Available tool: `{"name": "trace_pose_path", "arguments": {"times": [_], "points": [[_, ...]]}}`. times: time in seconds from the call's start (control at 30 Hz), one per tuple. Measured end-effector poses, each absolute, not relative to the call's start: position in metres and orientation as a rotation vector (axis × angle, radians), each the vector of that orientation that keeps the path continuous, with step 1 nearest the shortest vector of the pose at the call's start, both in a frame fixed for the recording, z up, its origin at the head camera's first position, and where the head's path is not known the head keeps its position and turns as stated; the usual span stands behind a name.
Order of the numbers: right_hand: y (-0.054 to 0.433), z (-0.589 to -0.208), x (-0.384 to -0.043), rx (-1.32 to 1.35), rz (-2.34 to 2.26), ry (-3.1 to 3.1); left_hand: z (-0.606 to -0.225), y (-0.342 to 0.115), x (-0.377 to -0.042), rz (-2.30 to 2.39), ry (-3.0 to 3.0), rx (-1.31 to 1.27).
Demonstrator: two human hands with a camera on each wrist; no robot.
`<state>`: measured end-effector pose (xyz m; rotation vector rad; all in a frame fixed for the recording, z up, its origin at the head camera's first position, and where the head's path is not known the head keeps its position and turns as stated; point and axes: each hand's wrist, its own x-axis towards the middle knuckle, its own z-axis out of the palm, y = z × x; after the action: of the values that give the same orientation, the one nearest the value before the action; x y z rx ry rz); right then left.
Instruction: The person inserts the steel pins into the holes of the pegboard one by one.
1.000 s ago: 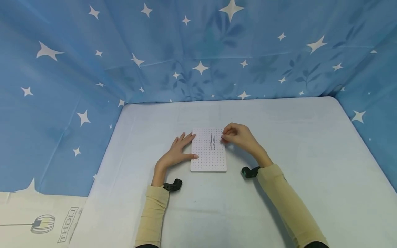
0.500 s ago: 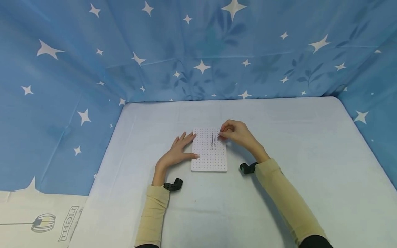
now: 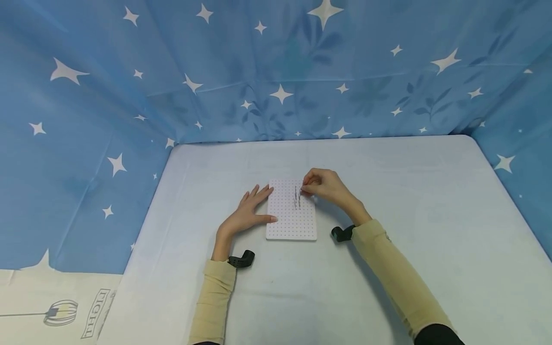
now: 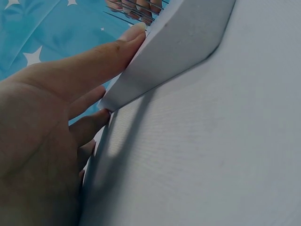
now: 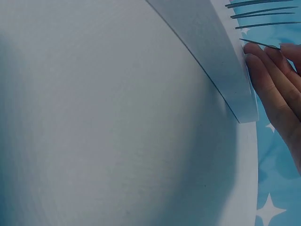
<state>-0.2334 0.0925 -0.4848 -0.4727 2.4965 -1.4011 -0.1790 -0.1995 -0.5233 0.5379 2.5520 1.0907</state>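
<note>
A white pegboard (image 3: 291,228) with rows of small holes lies on the table, and several thin dark pins (image 3: 295,197) stand upright in its upper right part. My left hand (image 3: 242,216) rests along the board's left edge, fingers spread and thumb on its top. At the right side my right hand (image 3: 328,188) pinches a needle-like pin (image 5: 257,43) between thumb and fingers. In the right wrist view that pin's free tip is close over the board, beside the row of standing pins (image 5: 263,10). Its other end is hidden by the fingers.
The white table (image 3: 276,297) extends around the board on every side. A blue curtain (image 3: 224,62) with white stars hangs behind and at both sides. Cream cloth (image 3: 26,306) with a printed whisk-like figure shows at lower left.
My right hand has moved left from the board's right edge to beside the standing pins, then slightly down toward the board. The left hand keeps its place at the left edge.
</note>
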Motion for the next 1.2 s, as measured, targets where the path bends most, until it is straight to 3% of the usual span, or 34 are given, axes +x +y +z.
{"name": "trace_pose_path", "arguments": {"times": [1.2], "points": [[0.0911,-0.4843,-0.2242,-0.62,-1.213,2.515,-0.5206,-0.1988,-0.1725,1.134,2.508,0.445]]}}
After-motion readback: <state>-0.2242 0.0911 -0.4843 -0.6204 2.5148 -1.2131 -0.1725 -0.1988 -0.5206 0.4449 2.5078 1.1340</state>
